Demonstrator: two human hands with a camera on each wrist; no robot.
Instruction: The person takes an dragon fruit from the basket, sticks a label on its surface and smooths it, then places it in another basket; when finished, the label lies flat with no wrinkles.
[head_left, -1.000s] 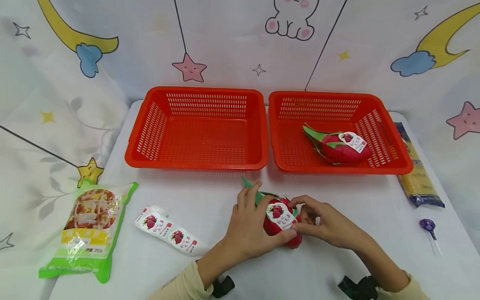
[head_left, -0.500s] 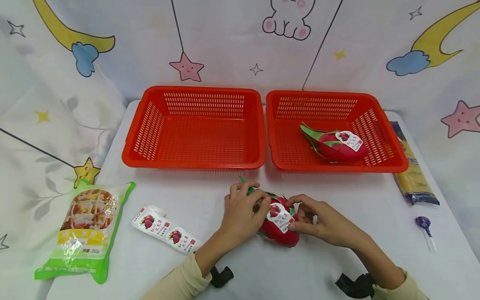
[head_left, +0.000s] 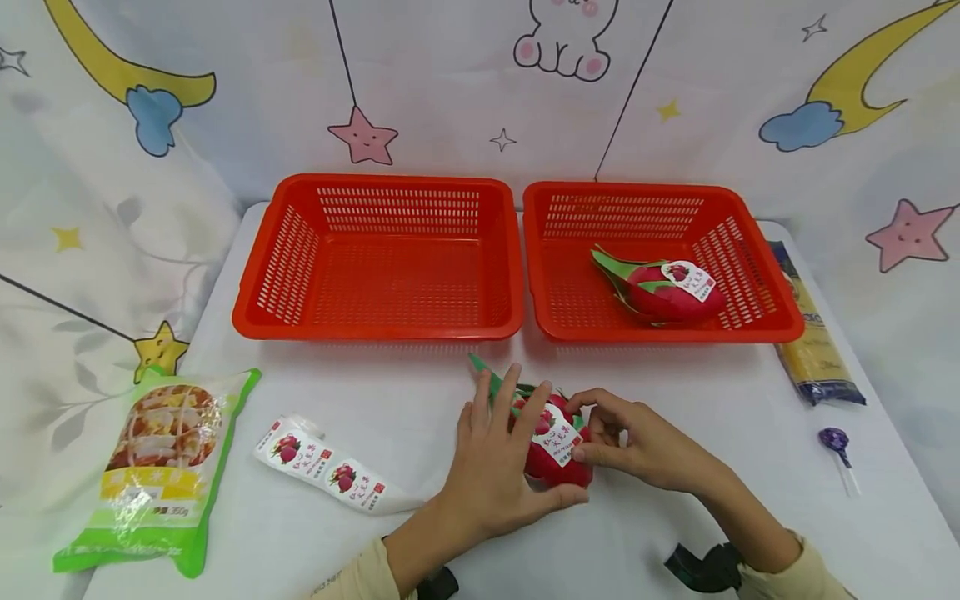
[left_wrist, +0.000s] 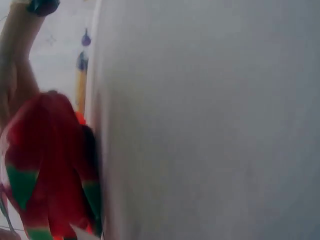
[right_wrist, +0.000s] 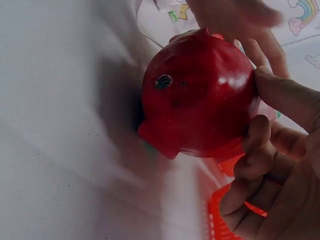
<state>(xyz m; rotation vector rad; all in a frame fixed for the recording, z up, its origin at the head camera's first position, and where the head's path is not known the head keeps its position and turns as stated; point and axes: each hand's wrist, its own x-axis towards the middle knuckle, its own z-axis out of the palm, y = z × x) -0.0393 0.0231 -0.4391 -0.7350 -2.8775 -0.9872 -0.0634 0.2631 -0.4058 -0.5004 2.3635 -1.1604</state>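
A red dragon fruit (head_left: 557, 473) with green leaf tips lies on the white table in front of the baskets. A white label (head_left: 558, 437) printed with dragon fruits is on its upper side. My left hand (head_left: 491, 471) spreads its fingers over the fruit's leafy left part, thumb stretched out along the near side. From the right, my right hand (head_left: 645, 440) holds the fruit with curled fingers and thumb at the label's edge. The fruit's rounded red end (right_wrist: 200, 100) faces the right wrist view, thumb and bent fingertips against it. Its red side (left_wrist: 50, 150) shows in the left wrist view.
Two red baskets stand behind; the right basket (head_left: 562, 321) holds a labelled dragon fruit (head_left: 671, 302), the left basket (head_left: 405, 283) nothing. A label strip (head_left: 326, 467) and green food bag (head_left: 161, 467) lie left. A yellow packet (head_left: 813, 346) and lollipop (head_left: 835, 442) lie right.
My left hand drew its fingers back off the label, curling at the leaves, then spread them again over the fruit. My right hand stays at the label's edge. The head view shifted slightly.
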